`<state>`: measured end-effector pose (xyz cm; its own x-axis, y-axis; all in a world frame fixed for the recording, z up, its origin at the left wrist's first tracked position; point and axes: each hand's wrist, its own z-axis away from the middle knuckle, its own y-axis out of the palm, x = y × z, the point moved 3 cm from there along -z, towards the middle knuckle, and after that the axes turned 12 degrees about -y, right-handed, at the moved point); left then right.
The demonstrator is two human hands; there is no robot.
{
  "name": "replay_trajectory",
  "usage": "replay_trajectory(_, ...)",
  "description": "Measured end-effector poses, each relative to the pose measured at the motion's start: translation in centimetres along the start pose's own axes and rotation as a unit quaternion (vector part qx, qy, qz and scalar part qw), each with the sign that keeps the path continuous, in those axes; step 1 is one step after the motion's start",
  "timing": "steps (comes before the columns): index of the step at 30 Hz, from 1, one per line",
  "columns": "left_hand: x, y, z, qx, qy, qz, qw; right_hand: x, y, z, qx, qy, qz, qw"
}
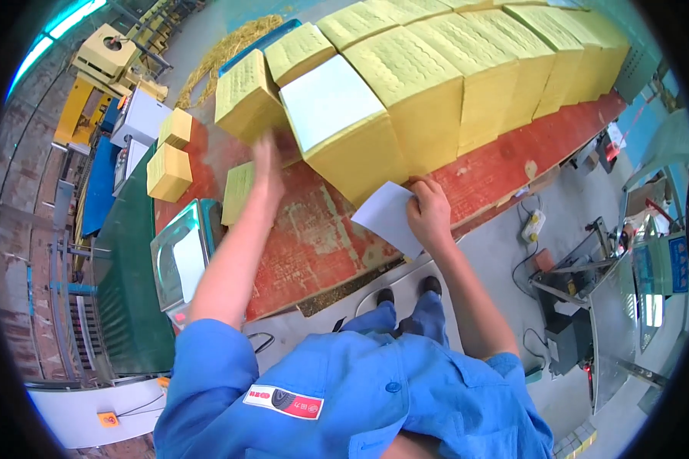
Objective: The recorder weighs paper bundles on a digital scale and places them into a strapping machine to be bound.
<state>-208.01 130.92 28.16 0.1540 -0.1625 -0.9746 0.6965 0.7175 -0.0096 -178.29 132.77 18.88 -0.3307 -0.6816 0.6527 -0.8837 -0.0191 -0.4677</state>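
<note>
My right hand (430,210) is closed on a white sheet of paper (388,216), gripped by its right edge above the red table's near side. My left hand (267,168) is at the base of a tall stack of yellow paper (246,90). Motion smears its fingers, so I cannot tell whether they touch the stack. Between the hands stands another yellow stack (356,157) with a white sheet (331,99) lying flat on top. A low yellow pile (239,190) lies just left of my left wrist.
Several tall yellow paper stacks (413,99) line the back of the worn red table (321,229). A scale-like device (182,264) stands beside my left forearm. Two small yellow blocks (169,173) sit at the left edge. Yellow paper strips (226,53) lie beyond.
</note>
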Motion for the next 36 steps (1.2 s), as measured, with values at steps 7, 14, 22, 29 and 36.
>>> replay_trajectory(7, 11.2, 0.1, -5.4, 0.129, -0.123, 0.085, 0.98, 1.6, 1.3, -0.4, 0.003, 0.024, 0.012, 1.0)
replay_trajectory(14, 13.4, 0.5, -7.4, 0.171, -0.012, -0.034, 0.985, 1.8, 1.1, 0.2, -0.002, 0.046, 0.029, 0.999)
replay_trajectory(22, 11.9, -1.3, 1.5, 0.268, 0.069, -0.149, 0.949, 4.9, -2.3, 5.3, 0.023, 0.099, -0.035, 0.994)
replay_trajectory(29, 5.1, -3.3, 10.5, 0.264, -0.182, 0.012, 0.947, 4.6, -4.0, 12.3, 0.017, 0.242, -0.292, 0.925)
replay_trajectory(36, -4.5, -2.4, 11.8, 0.267, -0.274, 0.008, 0.924, 1.4, -2.0, 14.1, -0.098, 0.432, -0.597, 0.669)
